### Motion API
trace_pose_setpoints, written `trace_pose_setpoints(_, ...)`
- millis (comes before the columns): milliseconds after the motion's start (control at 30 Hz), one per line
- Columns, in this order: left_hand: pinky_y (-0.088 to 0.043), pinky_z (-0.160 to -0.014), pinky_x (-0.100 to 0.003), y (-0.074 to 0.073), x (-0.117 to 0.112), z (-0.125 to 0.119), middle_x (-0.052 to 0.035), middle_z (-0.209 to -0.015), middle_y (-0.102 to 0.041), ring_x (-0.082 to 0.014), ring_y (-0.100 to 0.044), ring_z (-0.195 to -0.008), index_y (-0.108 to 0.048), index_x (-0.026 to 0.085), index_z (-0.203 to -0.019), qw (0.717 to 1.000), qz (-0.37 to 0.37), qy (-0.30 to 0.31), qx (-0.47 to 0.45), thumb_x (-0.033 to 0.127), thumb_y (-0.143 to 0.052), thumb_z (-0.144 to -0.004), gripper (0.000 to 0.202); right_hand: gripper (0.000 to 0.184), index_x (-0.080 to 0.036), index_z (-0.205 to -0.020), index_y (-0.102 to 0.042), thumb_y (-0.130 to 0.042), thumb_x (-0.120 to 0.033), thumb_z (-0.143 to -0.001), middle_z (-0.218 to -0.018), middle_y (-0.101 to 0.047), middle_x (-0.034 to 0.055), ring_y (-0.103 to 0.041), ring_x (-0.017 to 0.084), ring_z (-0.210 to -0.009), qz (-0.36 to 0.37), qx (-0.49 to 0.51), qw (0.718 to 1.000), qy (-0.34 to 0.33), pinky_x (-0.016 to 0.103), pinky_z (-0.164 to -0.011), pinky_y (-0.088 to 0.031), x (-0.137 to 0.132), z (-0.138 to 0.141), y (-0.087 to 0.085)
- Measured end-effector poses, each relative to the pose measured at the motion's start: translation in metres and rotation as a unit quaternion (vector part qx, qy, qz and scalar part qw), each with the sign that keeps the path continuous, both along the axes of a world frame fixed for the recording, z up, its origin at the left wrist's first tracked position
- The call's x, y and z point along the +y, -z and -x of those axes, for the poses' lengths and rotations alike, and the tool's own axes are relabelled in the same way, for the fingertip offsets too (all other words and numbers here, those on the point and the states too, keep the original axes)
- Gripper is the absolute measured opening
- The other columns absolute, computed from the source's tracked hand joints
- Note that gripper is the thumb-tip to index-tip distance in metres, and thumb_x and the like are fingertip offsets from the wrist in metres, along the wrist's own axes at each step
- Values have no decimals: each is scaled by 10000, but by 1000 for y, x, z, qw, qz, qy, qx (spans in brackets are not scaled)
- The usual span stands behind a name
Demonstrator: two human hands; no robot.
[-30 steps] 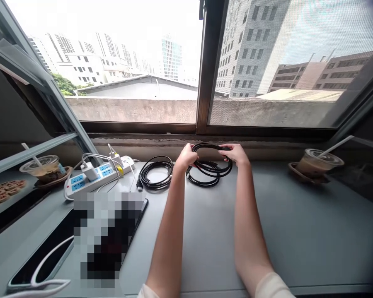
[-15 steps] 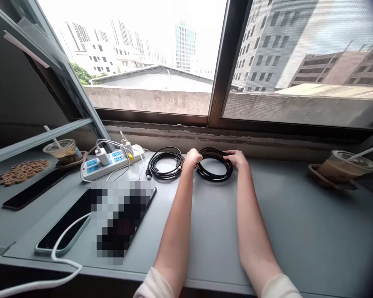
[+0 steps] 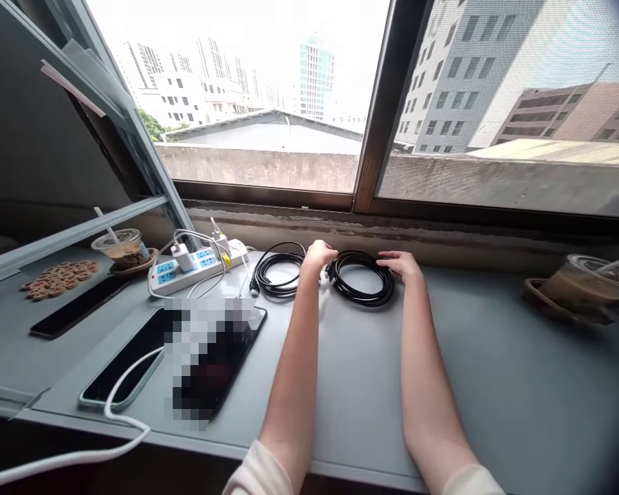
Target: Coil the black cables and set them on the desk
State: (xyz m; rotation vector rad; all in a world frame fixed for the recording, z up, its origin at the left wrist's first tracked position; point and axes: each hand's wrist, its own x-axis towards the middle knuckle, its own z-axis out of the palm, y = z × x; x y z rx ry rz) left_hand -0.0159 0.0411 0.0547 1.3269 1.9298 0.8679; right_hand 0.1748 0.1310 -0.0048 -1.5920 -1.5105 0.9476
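Two coils of black cable lie side by side on the grey desk near the window wall. My left hand (image 3: 318, 257) is over the gap between the left coil (image 3: 274, 276) and the right coil (image 3: 362, 297), its fingers pointing right above the right coil's edge. Those fingers look loose, and part of them is hidden behind the hand. At the far right side of the right coil is my right hand (image 3: 399, 263), open, fingers stretched out to the left and nearly touching the loops. A dark plug end shows at the left coil's lower left.
A white power strip (image 3: 190, 276) with plugged-in chargers stands left of the coils. Several phones lie at left, one phone (image 3: 124, 361) crossed by a thick white cable (image 3: 126, 416). Drink cups stand at both sides, the right cup (image 3: 580, 285) on a brown holder. A patterned mat (image 3: 59, 278) lies far left.
The view has shifted, so everything sits a little further right. My left hand has loosened from the right coil's edge, and my right fingers have straightened. The coil stays flat on the desk.
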Motion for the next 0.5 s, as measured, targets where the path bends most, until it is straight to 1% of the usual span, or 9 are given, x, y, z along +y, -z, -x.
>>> trace_pose_setpoints(67,-429,-673,-230,-21,-11,-5,-113,-940,-643,-195,-580,-879,-623,106,-1001,999,-49,-4,2,231,-585,-767,268,153,-102,-874,-634,-668,-227,-794,-756,-631,29,-602,129,-666,-27,16,999,19,276,-663,-514,-2,-5,-9)
trace_pose_setpoints(167,-423,-701,-205,-63,-39,-23,-67,-964,-632,-146,-572,-861,-600,164,-1047,986,-167,-2,-7,335,-510,-843,281,226,-108,-887,-672,-715,-146,-668,-758,-654,60,-622,178,-736,-91,56,992,61,285,-722,-502,-10,-18,-32)
trace_pose_setpoints(200,-426,-674,-208,-78,-52,-31,-72,-933,-630,-143,-574,-825,-599,155,-1032,965,-258,-8,-38,353,-511,-846,285,250,-113,-901,-679,-706,-142,-654,-776,-660,66,-625,190,-769,-118,73,988,74,284,-742,-496,-16,-24,-43)
trace_pose_setpoints(233,-428,-656,-207,-93,-68,-39,-68,-941,-623,-137,-572,-813,-585,167,-1040,936,-344,-11,-71,360,-504,-852,282,265,-119,-920,-681,-691,-150,-657,-801,-664,69,-626,196,-799,-146,91,981,87,283,-759,-493,-22,-31,-54)
trace_pose_setpoints(300,-421,-613,-208,-117,-103,-55,-49,-956,-608,-127,-571,-797,-582,212,-979,881,-454,-53,-122,340,-466,-872,204,276,-123,-955,-673,-654,-169,-683,-841,-666,71,-627,190,-837,-204,127,965,106,278,-778,-492,-40,-45,-78)
trace_pose_setpoints(333,-416,-598,-214,-125,-122,-62,-38,-951,-603,-128,-571,-797,-584,232,-931,861,-486,-65,-134,318,-456,-873,166,273,-125,-962,-669,-640,-179,-696,-849,-665,70,-627,186,-847,-231,144,955,116,279,-782,-495,-50,-52,-90)
trace_pose_setpoints(400,-412,-584,-244,-132,-158,-70,-17,-894,-596,-133,-566,-759,-587,252,-809,827,-537,-73,-151,293,-421,-871,181,249,-133,-944,-669,-627,-197,-706,-854,-666,66,-628,188,-856,-279,186,932,140,300,-794,-500,-72,-65,-110)
trace_pose_setpoints(433,-416,-591,-266,-131,-174,-73,-8,-871,-592,-141,-564,-750,-590,265,-770,812,-558,-65,-156,289,-400,-870,216,230,-141,-914,-675,-641,-201,-694,-861,-668,67,-627,198,-858,-301,224,914,152,319,-799,-500,-84,-72,-118)
trace_pose_setpoints(500,-421,-593,-311,-123,-200,-75,5,-845,-586,-164,-563,-756,-611,323,-744,766,-623,-66,-143,315,-363,-870,278,190,-159,-853,-687,-673,-196,-667,-887,-671,72,-624,209,-867,-336,284,880,178,335,-813,-490,-106,-86,-131)
